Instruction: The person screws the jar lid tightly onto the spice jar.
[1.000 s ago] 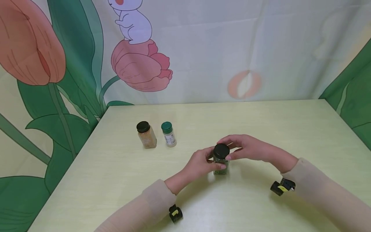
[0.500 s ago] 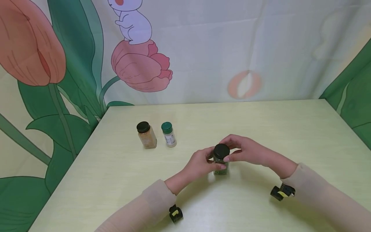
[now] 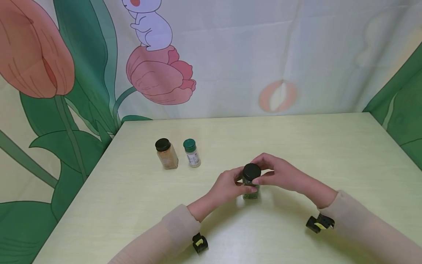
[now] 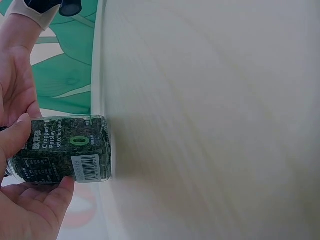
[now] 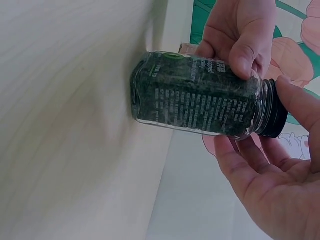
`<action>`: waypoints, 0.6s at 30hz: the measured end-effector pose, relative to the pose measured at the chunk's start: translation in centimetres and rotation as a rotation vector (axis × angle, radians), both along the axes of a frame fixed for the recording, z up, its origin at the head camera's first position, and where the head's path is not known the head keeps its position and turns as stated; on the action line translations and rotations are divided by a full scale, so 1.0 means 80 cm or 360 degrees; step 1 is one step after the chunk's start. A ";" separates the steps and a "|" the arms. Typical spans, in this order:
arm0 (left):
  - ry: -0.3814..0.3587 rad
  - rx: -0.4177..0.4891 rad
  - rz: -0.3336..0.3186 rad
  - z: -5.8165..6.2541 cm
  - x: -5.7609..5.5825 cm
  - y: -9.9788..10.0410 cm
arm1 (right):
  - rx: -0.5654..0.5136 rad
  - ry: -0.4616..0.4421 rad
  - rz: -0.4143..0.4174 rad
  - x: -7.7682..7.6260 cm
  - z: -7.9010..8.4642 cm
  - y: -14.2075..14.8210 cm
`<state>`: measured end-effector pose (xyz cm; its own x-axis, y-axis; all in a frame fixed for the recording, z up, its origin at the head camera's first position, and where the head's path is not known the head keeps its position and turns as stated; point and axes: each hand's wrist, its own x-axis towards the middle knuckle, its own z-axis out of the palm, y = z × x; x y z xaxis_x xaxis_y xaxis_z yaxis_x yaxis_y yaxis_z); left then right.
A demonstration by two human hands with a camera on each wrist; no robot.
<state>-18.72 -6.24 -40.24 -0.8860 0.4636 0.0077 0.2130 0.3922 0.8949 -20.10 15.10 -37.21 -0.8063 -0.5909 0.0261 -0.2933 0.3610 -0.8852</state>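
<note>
A clear glass jar of chopped parsley (image 4: 60, 150), with a black lid (image 3: 251, 172), stands upright on the table right of the middle. My left hand (image 3: 227, 186) grips the jar's body from the left, thumb across its front. From the right, my right hand (image 3: 280, 175) has its thumb at the lid's edge and its fingers curled behind the lid and neck. In the right wrist view the lid (image 5: 275, 109) sits on the jar, and dark green flakes show through the glass.
Farther back on the left stand a jar of tan powder (image 3: 168, 157) with a black lid and a smaller shaker (image 3: 192, 157) with a green cap. The pale table (image 3: 132, 205) ends at a flower-printed curtain (image 3: 230, 62).
My right hand has turned a little around the lid, its thumb shifting left and its wrist moving slightly down. The left hand and the jar stay put.
</note>
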 end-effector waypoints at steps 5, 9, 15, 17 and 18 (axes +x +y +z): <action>0.0003 -0.0007 0.0007 0.000 0.000 0.000 | -0.0009 0.0006 -0.0050 0.005 -0.001 -0.004; 0.0008 -0.0006 0.0008 0.000 0.000 0.000 | 0.0008 0.0013 -0.0099 0.009 -0.001 -0.007; 0.0006 0.0000 0.0007 0.000 0.000 0.000 | 0.0040 0.0030 -0.0144 0.013 0.001 -0.009; 0.0003 0.0003 0.0007 0.000 0.000 0.001 | 0.0060 0.0053 -0.0148 0.014 0.002 -0.009; 0.0000 0.0004 0.0008 0.000 0.000 0.001 | 0.0069 0.0063 -0.0145 0.014 0.002 -0.009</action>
